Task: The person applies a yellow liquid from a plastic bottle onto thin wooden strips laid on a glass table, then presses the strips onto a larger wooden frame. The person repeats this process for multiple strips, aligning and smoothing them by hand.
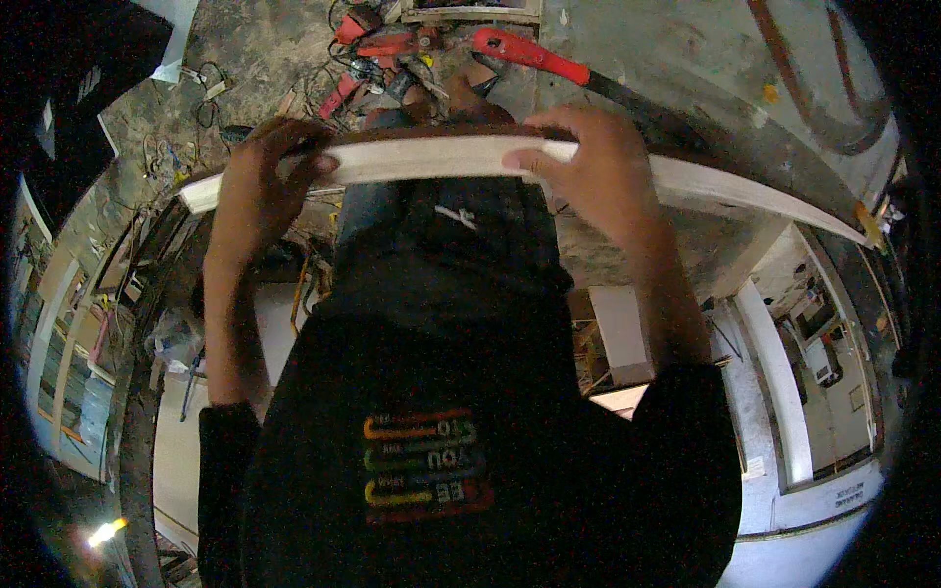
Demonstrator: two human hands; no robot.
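Note:
A long wooden strip (421, 159), pale along its near edge and dark brown on its upper face, spans the view in front of my body. It looks bowed in this wide picture. My left hand (263, 186) is closed around it left of the middle, with the thumb on the near side. Further right, my right hand (600, 169) grips the same strip, its thumb lying on the pale edge and its fingers over the dark face. The strip's right end reaches far out toward the picture's rim.
Beyond the strip, red power tools (387, 44) lie on the concrete floor (265, 39) among cables. A long dark tool with a red handle (534, 57) lies to their right. Cables and scraps litter the left side. White panels (765, 412) stand at the lower right.

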